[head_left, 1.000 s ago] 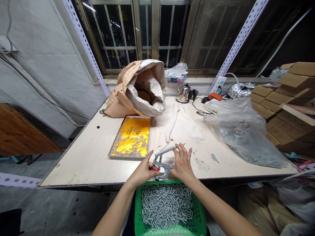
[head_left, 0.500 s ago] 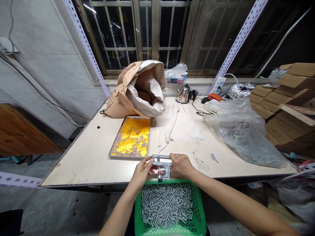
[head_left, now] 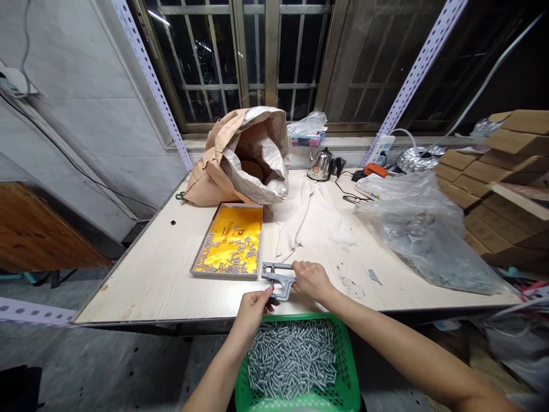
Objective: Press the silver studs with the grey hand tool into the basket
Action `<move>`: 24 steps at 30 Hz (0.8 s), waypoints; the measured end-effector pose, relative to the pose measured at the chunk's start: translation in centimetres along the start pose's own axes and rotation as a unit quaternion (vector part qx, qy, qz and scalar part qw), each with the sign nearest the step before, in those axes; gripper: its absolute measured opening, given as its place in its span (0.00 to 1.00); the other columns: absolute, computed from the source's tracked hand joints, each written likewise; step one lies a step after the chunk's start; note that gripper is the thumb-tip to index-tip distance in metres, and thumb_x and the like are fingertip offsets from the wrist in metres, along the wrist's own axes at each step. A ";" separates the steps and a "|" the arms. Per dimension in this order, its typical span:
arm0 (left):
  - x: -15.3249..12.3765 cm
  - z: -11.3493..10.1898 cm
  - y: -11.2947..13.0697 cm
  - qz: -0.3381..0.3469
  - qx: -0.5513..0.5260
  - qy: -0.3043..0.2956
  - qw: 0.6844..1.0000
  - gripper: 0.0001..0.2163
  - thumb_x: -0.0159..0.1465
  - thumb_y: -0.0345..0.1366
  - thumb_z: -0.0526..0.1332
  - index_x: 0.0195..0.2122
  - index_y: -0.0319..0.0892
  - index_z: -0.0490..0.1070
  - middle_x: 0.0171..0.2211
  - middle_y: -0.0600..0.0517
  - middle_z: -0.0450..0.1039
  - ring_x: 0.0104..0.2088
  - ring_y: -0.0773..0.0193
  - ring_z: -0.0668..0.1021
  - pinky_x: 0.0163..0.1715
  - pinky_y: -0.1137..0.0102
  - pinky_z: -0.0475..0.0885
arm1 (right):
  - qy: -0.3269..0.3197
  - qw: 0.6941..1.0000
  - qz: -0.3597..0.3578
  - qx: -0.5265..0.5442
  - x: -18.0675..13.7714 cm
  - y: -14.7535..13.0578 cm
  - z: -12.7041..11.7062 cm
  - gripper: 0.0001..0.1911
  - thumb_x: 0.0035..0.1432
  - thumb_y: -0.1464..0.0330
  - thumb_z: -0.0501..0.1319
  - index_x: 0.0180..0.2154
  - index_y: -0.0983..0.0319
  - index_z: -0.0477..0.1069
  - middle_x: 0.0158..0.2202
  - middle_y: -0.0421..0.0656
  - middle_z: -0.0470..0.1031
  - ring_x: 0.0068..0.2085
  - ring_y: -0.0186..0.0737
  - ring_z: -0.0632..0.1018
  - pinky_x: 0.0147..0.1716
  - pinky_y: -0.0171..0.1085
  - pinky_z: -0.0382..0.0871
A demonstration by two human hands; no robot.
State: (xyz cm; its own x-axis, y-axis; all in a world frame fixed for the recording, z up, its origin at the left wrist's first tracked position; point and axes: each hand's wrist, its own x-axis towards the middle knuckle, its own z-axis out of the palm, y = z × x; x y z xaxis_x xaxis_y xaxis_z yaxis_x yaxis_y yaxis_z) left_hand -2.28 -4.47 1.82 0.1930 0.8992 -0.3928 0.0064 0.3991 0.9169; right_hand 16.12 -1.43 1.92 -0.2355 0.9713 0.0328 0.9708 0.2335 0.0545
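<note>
My right hand is closed round the handles of grey metal snap-fastener pliers, held above the front edge of the table. Their jaw end points left, with a small spring and a red-marked pin. My left hand pinches at the black knob at the lower end of that pin; its fingertips partly cover it. Just below, a green plastic basket holds a heap of small silvery spring-like metal pieces. Beyond the pliers to the left lies a shallow tray with a yellow cloth and scattered metal pieces.
A large paper sack lies open behind the tray. A white cloth, a steel kettle and eyeglasses rest on the table. To the right are a clear plastic bag and stacked cardboard boxes.
My left hand has moved from the upper jaw of the pliers down to the knob at the bottom. The pliers have shifted slightly up and left in my right hand.
</note>
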 end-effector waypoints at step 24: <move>-5.9 -1.5 1.8 0.189 0.289 0.058 0.937 0.09 0.56 0.35 0.56 0.21 0.40 0.69 0.23 0.51 0.71 0.27 0.64 0.72 0.31 0.72 0.65 | 0.221 0.968 -0.051 0.107 -6.2 0.1 -0.1 0.36 0.43 0.74 0.54 0.57 0.72 0.53 0.61 0.57 0.51 0.63 0.55 0.50 0.60 0.58 0.44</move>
State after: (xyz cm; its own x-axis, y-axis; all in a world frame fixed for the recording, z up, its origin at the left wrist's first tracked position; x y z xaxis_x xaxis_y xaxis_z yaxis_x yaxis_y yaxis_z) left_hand -4.92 -8.82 5.68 0.1806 0.9835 -0.0075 0.4961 -0.0845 0.8641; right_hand 17.65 -7.39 1.78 -0.2812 0.8393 0.4653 0.9175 0.3773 -0.1261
